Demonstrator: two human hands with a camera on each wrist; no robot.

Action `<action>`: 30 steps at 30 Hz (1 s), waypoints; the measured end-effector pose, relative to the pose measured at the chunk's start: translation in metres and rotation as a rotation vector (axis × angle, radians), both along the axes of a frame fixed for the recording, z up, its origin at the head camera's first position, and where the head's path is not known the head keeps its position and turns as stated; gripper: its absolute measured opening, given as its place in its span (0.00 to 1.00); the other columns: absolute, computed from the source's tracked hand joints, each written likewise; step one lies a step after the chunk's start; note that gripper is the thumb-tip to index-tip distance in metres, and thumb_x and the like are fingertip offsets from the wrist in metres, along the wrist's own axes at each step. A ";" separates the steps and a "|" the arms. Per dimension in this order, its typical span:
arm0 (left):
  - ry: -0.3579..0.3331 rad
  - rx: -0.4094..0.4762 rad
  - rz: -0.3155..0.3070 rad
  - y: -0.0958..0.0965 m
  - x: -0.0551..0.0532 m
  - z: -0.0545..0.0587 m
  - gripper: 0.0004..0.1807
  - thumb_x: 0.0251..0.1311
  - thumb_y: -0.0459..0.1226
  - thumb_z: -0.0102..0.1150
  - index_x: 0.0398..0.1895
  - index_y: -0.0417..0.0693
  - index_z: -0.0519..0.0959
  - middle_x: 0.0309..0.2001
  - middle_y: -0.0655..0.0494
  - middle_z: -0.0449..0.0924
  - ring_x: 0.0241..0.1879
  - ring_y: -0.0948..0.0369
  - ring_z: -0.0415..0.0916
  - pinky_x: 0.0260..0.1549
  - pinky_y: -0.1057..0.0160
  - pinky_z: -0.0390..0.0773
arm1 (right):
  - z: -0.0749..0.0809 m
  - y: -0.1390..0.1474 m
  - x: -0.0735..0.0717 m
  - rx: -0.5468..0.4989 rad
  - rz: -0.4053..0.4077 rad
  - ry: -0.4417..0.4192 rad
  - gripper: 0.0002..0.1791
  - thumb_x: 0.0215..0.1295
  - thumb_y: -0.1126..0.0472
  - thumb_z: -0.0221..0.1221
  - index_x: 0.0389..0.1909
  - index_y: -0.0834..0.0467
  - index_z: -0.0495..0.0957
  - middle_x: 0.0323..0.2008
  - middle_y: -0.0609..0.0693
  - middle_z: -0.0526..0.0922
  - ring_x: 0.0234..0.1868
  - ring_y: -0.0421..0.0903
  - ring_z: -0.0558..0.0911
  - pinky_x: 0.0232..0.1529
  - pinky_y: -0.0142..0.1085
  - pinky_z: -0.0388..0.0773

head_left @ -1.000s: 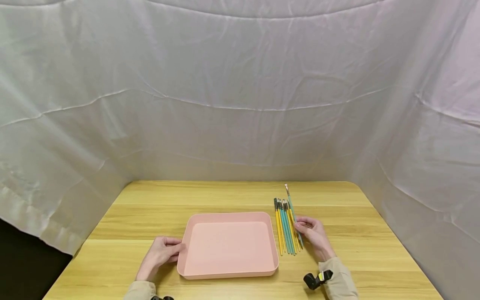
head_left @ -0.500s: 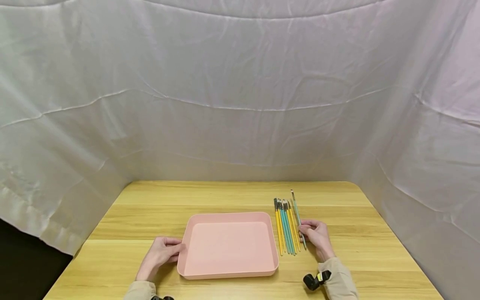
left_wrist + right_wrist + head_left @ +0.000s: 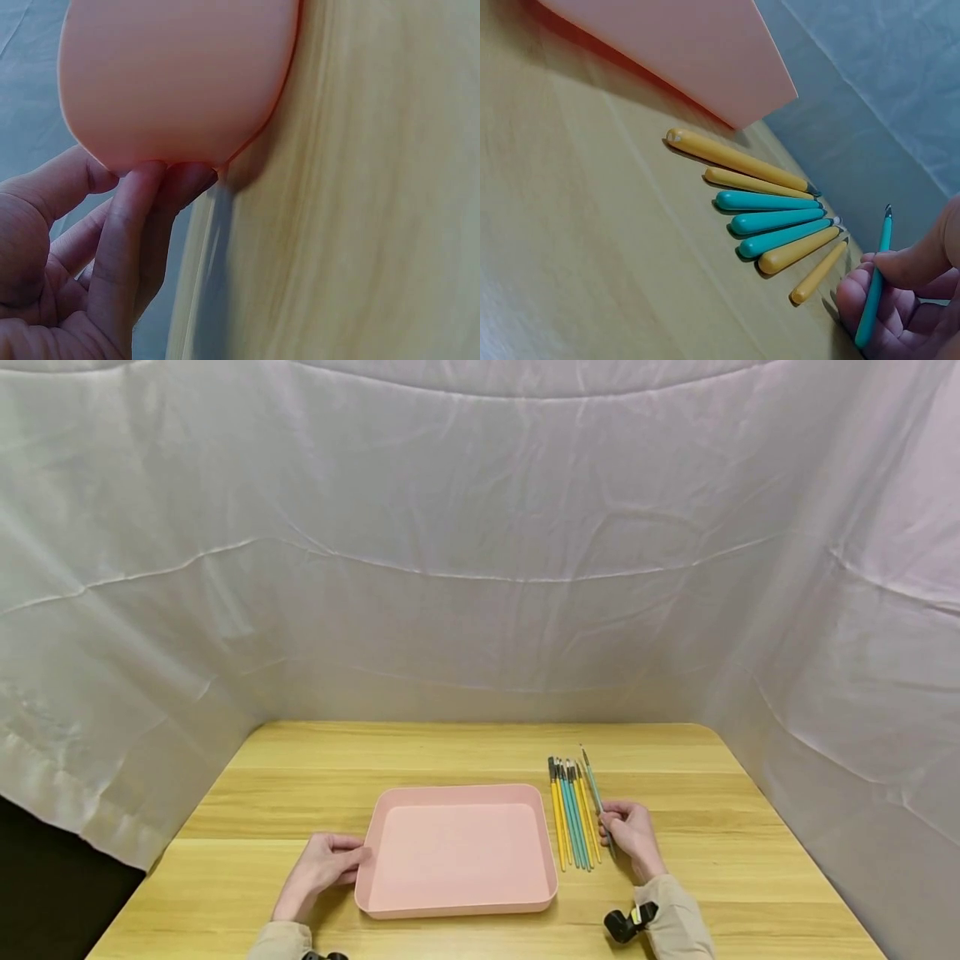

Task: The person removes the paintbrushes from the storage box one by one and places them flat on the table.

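My left hand (image 3: 322, 868) grips the left wall of a pink rectangular tray (image 3: 457, 912), the thumb tip lapping its rim. In the left wrist view the fingertips meet the pink wall (image 3: 180, 90). To the right of the tray, my right hand (image 3: 633, 837) pinches a teal paintbrush (image 3: 591, 781) by its handle, bristle end pointing away. Just left of that brush, several yellow and teal paintbrushes (image 3: 578, 818) lie side by side on the table, handle ends toward me. A gap separates the held brush from this row.
The wooden table (image 3: 675, 760) carries the tray and the brushes. Grey cloth (image 3: 480, 635) hangs behind it and along both sides. A black device (image 3: 630, 920) is strapped at the right wrist.
The right hand has drawn the teal paintbrush to the right and slightly toward me, off the edge of the row. The left hand and the tray stay put.
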State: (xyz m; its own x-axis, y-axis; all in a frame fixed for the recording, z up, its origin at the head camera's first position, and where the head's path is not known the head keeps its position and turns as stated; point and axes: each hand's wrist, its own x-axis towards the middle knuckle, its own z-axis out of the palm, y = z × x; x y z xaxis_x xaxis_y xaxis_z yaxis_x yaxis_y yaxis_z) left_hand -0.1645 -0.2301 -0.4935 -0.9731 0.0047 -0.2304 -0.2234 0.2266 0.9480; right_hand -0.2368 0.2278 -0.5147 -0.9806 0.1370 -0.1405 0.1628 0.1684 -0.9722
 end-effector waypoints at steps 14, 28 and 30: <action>0.005 -0.005 -0.011 0.001 -0.004 0.000 0.19 0.61 0.27 0.63 0.50 0.17 0.76 0.36 0.37 0.89 0.29 0.65 0.85 0.29 0.69 0.88 | 0.007 0.010 0.000 0.549 0.022 0.001 0.08 0.56 0.63 0.62 0.33 0.65 0.84 0.27 0.52 0.84 0.28 0.44 0.78 0.27 0.33 0.74; 0.017 -0.007 -0.093 -0.007 -0.008 0.004 0.21 0.61 0.29 0.64 0.50 0.15 0.76 0.36 0.39 0.89 0.31 0.64 0.86 0.32 0.67 0.89 | 0.008 0.015 -0.002 0.607 0.104 0.035 0.12 0.62 0.58 0.65 0.38 0.65 0.83 0.31 0.54 0.83 0.33 0.46 0.78 0.32 0.34 0.76; 0.025 -0.026 -0.125 -0.013 -0.010 0.006 0.24 0.63 0.33 0.64 0.52 0.16 0.75 0.38 0.38 0.89 0.32 0.63 0.86 0.34 0.65 0.89 | 0.007 0.018 -0.002 0.602 0.124 0.087 0.14 0.64 0.59 0.64 0.42 0.67 0.82 0.33 0.57 0.83 0.35 0.47 0.79 0.35 0.37 0.79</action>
State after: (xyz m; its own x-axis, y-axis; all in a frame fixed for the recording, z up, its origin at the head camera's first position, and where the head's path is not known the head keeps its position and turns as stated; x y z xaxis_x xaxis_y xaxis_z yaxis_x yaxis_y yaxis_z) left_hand -0.1747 -0.2427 -0.4873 -0.9707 0.1209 -0.2076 -0.1681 0.2756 0.9465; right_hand -0.2392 0.2461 -0.5074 -0.9986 0.0522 0.0071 0.0317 0.7042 -0.7093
